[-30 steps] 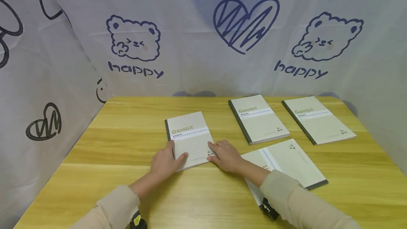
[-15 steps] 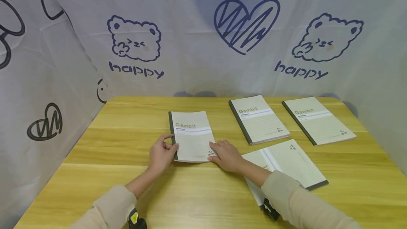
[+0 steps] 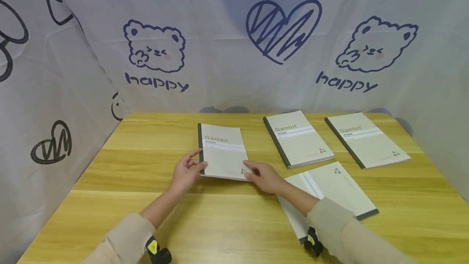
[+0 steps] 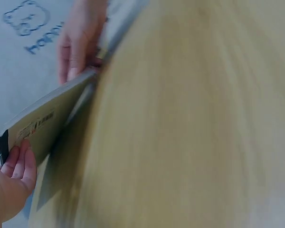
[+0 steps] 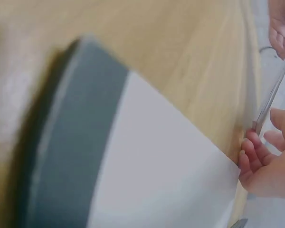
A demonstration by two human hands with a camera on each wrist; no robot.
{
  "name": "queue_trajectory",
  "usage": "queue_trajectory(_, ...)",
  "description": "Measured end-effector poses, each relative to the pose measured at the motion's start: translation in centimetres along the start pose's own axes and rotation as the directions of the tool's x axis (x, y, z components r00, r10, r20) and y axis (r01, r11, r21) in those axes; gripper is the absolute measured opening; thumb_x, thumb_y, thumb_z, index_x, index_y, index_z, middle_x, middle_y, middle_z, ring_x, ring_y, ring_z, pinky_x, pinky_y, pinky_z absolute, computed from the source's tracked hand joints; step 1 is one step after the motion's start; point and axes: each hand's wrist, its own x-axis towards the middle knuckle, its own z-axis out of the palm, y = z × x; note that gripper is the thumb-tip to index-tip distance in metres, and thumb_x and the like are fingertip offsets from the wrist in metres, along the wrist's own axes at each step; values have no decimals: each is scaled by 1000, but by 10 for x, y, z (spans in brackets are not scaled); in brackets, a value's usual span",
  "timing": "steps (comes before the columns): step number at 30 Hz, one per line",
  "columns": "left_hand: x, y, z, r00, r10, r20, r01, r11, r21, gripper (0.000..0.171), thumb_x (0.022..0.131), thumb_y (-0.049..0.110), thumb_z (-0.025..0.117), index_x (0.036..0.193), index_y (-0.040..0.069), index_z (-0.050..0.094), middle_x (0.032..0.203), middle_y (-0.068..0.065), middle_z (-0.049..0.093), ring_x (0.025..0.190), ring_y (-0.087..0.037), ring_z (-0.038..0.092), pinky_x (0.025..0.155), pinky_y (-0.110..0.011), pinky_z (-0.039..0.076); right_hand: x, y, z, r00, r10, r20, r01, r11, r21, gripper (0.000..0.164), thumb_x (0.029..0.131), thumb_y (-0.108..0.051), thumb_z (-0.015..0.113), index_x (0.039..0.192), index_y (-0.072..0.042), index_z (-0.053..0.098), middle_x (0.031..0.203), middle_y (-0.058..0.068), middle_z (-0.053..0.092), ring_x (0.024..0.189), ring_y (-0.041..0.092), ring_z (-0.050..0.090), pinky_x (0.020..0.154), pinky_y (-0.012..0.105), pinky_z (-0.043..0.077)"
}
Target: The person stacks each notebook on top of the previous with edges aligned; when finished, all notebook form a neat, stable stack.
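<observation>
A white notebook (image 3: pixel 224 156) with a dark spine and "Gambit" on its cover is held between both hands in the head view. My left hand (image 3: pixel 186 174) pinches its spine edge, thumb on the cover. My right hand (image 3: pixel 264 177) pinches its lower right corner. In the left wrist view the notebook (image 4: pixel 47 114) is tilted off the table, its underside with a barcode label showing. Beneath my right forearm lies another notebook (image 3: pixel 340 186), turned sideways with its spine toward me and partly hidden by the sleeve.
Two more Gambit notebooks lie at the back right, one nearer the middle (image 3: pixel 298 139) and one farther right (image 3: pixel 367 139). They rest on a wood-grain table (image 3: pixel 220 227). Behind the table hangs a white cloth (image 3: pixel 216 60) with bear and heart drawings.
My left hand has shifted from the notebook's lower left corner to its spine edge. The notebook has turned straighter and moved slightly away and to the right. My right hand stays at its corner.
</observation>
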Motion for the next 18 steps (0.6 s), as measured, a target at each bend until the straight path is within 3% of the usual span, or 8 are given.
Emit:
queue_trajectory(3, 2, 3, 1, 1000, -5, -4, 5, 998, -65, 49, 88, 7, 59, 135, 11, 46, 69, 12, 56, 56, -2, 47, 59, -18, 45, 0, 2, -4, 997, 72, -7, -70, 985, 157, 43, 93, -15, 54, 133, 0, 48, 90, 10, 58, 78, 14, 48, 69, 22, 41)
queue_trajectory(6, 4, 6, 2, 1000, -8, 2, 9, 993, -120, 49, 89, 8, 59, 136, 13, 45, 69, 15, 58, 59, -1, 50, 64, -19, 48, 1, 3, -7, 992, 124, 7, -121, 949, 291, 45, 93, -15, 54, 135, -1, 46, 106, 16, 57, 89, 17, 49, 73, 24, 43)
queue_trajectory(10, 4, 8, 5, 1000, 10, 21, -6, 983, -183, 50, 90, 7, 58, 137, 14, 44, 70, 17, 58, 61, 0, 51, 64, -18, 46, 0, 4, -13, 987, 154, 38, -156, 892, 424, 48, 93, -13, 55, 137, 0, 42, 104, 14, 53, 81, 16, 47, 61, 22, 42)
queue_trajectory(15, 5, 7, 9, 997, 56, 48, -46, 980, -192, 49, 90, 6, 57, 136, 14, 44, 75, 15, 58, 64, -1, 50, 63, -17, 44, -1, 8, -21, 991, 128, 38, -130, 856, 500, 50, 91, -8, 56, 138, 3, 39, 92, 5, 47, 69, 11, 43, 53, 19, 37)
queue_trajectory(18, 6, 6, 13, 995, 73, 69, -58, 978, -200, 49, 90, 6, 57, 137, 14, 43, 77, 14, 58, 65, -1, 52, 65, -17, 46, -3, 11, -27, 992, 120, 28, -118, 865, 487, 50, 91, -8, 56, 137, 3, 41, 91, 4, 44, 70, 11, 42, 54, 18, 36)
